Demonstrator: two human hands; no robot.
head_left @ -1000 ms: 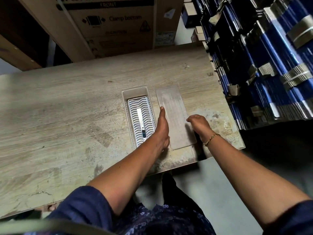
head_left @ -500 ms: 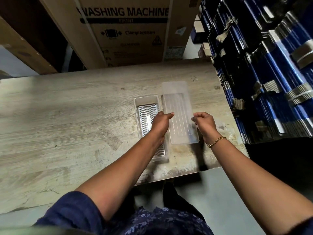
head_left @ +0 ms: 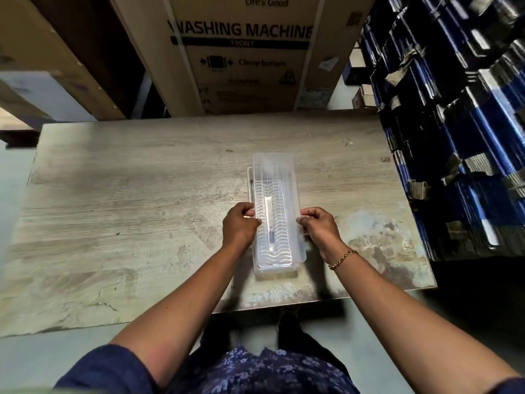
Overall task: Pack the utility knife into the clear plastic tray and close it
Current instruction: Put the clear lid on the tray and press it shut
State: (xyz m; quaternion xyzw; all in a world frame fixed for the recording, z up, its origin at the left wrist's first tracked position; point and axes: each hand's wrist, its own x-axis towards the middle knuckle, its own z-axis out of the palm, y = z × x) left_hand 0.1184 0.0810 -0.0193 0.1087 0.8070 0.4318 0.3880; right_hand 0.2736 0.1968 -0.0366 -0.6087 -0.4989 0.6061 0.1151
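A clear plastic lid [head_left: 279,177] with ridges hovers over the clear plastic tray [head_left: 250,180], shifted a little to the right and not seated. Through the lid I see the utility knife [head_left: 269,220], a slim silver body with a dark blue slider, lying lengthwise on the tray's wavy insert. My left hand [head_left: 240,227] pinches the lid's left edge and my right hand [head_left: 319,227] pinches its right edge, about midway along its length.
The tray sits on a worn wooden table [head_left: 127,209] near its front right. A washing machine carton [head_left: 241,52] stands behind the table. Stacked blue and black bundles [head_left: 454,123] crowd the right side. Grey floor lies below the front edge.
Both hands lifted the lid from the table to the right of the tray and carried it left, so it now covers the tray and the knife.
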